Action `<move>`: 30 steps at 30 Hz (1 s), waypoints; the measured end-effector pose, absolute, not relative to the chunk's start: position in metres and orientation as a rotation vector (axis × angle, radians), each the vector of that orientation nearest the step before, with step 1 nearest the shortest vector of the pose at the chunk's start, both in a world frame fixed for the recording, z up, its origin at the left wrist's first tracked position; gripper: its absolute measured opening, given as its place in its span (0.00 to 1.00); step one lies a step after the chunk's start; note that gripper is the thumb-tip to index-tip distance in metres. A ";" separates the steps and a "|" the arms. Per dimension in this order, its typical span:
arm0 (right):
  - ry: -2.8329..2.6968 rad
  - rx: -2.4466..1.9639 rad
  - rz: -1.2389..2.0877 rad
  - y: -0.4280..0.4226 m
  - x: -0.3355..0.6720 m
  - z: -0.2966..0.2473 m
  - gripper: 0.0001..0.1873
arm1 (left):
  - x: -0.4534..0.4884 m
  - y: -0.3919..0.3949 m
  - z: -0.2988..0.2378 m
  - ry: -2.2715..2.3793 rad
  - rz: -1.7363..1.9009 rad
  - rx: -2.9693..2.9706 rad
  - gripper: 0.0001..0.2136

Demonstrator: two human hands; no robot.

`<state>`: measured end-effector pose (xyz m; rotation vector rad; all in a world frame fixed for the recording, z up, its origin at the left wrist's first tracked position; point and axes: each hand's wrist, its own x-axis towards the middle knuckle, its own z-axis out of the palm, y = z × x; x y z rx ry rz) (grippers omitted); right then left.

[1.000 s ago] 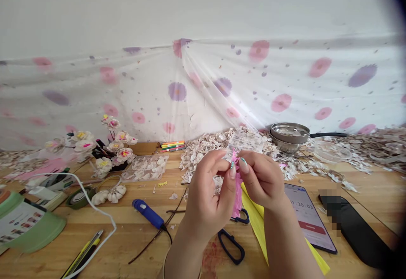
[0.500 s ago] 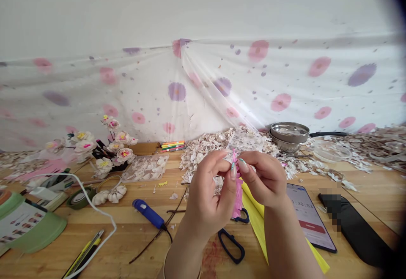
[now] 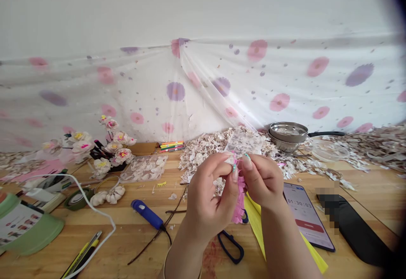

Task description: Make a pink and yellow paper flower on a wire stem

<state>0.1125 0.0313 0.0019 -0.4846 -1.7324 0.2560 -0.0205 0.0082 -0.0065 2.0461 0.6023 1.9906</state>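
pink strip [image 3: 240, 208]: crinkled paper | tabletop [image 3: 119, 247]: wood | bowl [image 3: 286, 145]: glossy metal

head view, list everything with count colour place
fringed strip: one, pink, between hands
sheet: one, yellow, front right
scissors: one, dark, front
phone: one, black-edged, right
slab: one, black, right
corded tool: one, blue, left
slim tools: several, yellow-black, left
container: one, green, left
cord: one, white, left
tape roll: one, green, left
bulbs: several, white, left
flowers: several, mostly white, left
twigs: several, brown, centre
flake trays: two, clear, back
flakes: countless, whitish, back
sticks: several, multicoloured, back
pans: two, silver, right
dish: one, clear, right
paper: one, pink, left
wall sheet: one, floral white, back
table: one, brown, beneath
left hand: one, turquoise-flecked nails, centre
right hand: one, turquoise-flecked nails, centre
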 end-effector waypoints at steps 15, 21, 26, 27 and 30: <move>-1.724 -0.459 0.362 0.028 0.117 0.002 0.10 | -0.018 0.007 -0.007 0.525 1.934 1.946 0.22; -1.763 -0.480 0.365 0.026 0.116 0.006 0.18 | -0.017 0.004 -0.007 0.519 1.895 1.890 0.20; -1.740 -0.458 0.405 0.027 0.115 0.008 0.22 | -0.017 0.004 -0.008 0.531 1.885 1.889 0.19; -1.743 -0.442 0.450 0.027 0.116 0.008 0.22 | -0.017 0.003 -0.007 0.530 1.888 1.888 0.19; -1.755 -0.411 0.575 0.026 0.118 0.008 0.22 | -0.018 0.003 -0.007 0.530 1.908 1.887 0.19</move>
